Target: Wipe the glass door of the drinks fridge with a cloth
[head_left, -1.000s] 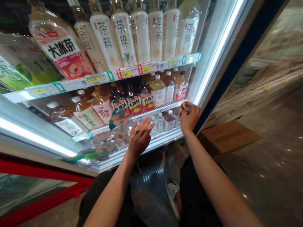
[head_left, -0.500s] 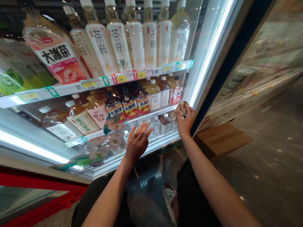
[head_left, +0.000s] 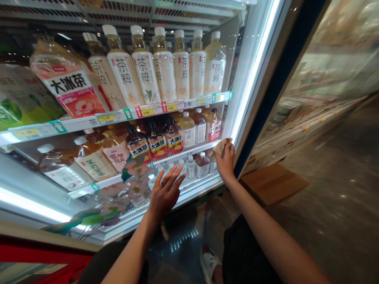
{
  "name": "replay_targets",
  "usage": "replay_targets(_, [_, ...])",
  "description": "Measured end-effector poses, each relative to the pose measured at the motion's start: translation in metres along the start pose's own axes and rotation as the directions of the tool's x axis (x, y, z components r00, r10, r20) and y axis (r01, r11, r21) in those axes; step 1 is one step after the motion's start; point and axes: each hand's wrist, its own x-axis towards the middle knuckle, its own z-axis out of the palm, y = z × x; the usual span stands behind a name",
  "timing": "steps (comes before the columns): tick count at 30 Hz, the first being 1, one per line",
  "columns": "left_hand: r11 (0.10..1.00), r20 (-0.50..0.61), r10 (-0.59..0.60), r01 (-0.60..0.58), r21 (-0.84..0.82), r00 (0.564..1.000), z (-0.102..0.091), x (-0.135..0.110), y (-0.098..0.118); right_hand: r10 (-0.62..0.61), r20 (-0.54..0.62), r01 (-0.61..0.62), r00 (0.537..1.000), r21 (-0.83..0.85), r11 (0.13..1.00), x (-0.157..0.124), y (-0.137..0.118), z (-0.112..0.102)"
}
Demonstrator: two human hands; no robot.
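Observation:
My right hand (head_left: 225,162) pinches a crumpled beige cloth (head_left: 222,146) against the glass door (head_left: 189,189) of a lit drinks fridge, close to the door's dark frame (head_left: 268,94). My left hand (head_left: 166,193) is open, with its fingers spread at the glass beside a floral decal (head_left: 118,193), and it holds nothing. A ring shows on one of its fingers. Behind the glass stand rows of bottled tea (head_left: 145,67) and brown-labelled iced tea bottles (head_left: 156,140).
A flattened cardboard box (head_left: 272,183) lies on the polished floor (head_left: 325,225) to the right of the fridge. Blurred shelves of goods (head_left: 331,79) stand at the right. A red-trimmed case (head_left: 50,272) sits at the bottom left, and a slipper (head_left: 209,263) shows below.
The whole scene has shifted down and left in view as my head moved. My left fingers have spread wider, and the cloth stays in my right hand.

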Motion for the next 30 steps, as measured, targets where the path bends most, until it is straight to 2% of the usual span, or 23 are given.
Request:
replay_targets(5, [1.0,0.017,0.003,-0.003,-0.004,1.0,-0.001,-0.004,-0.001,0.039,-0.03,-0.037,0.999,0.072,0.997,0.023,0.008,-0.002])
replay_targets(10, [1.0,0.015,0.023,-0.023,0.005,1.0,0.002,-0.005,0.0,0.108,-0.001,-0.106,0.994,0.145,0.984,0.011,0.008,-0.001])
replay_targets(13, [1.0,0.026,0.003,-0.003,0.015,1.0,0.006,0.003,0.006,0.054,0.014,-0.055,0.998,0.147,0.988,0.013,0.002,0.0])
replay_targets(16, [1.0,0.043,-0.026,0.025,0.014,0.999,0.01,0.017,0.016,0.011,-0.014,-0.009,1.0,0.143,0.99,0.032,0.005,-0.004])
replay_targets(19, [0.999,0.042,-0.031,0.031,0.009,0.999,0.016,0.033,0.028,0.063,-0.034,-0.056,0.997,0.185,0.981,0.045,0.016,-0.01])
replay_targets(22, [1.0,0.01,-0.03,0.03,-0.004,1.0,0.024,0.049,0.039,0.103,-0.019,-0.097,0.995,0.209,0.973,0.041,0.024,-0.012])
replay_targets(27, [0.999,0.014,0.028,-0.028,-0.016,1.0,0.039,0.087,0.06,-0.068,0.036,0.062,0.997,0.154,0.986,0.041,0.026,-0.018])
replay_targets(30, [0.999,0.032,0.03,-0.029,-0.014,0.999,0.045,0.116,0.068,-0.055,0.031,0.049,0.998,0.156,0.987,0.052,0.029,-0.02])
